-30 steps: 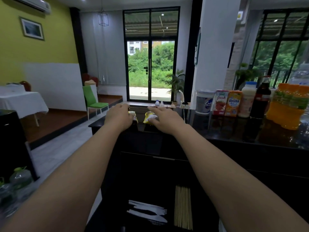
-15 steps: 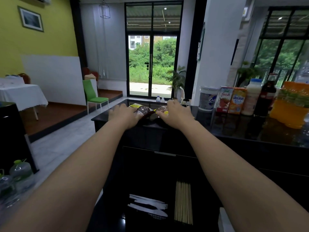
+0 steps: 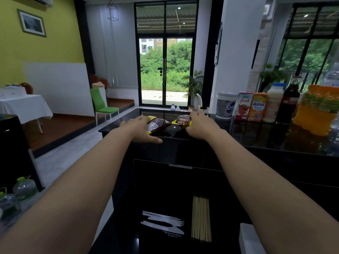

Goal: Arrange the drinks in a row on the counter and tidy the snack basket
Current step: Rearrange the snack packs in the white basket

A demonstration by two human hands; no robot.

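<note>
Yellow-edged, two snack packets on black counter (image 3: 256, 136): left packet (image 3: 156, 124) lying flat, long axis slanting away rightward; right packet (image 3: 183, 121) tilted up. Left hand (image 3: 141, 128) gripping left packet's edge, thumb stretched along counter lip. Right hand (image 3: 199, 126) curled on right packet. Six drinks (image 3: 271, 105) upright in row at right, touching.

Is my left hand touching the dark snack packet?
Touching. The head view shows the left hand lying directly against the dark snack packet, no gap.
</note>
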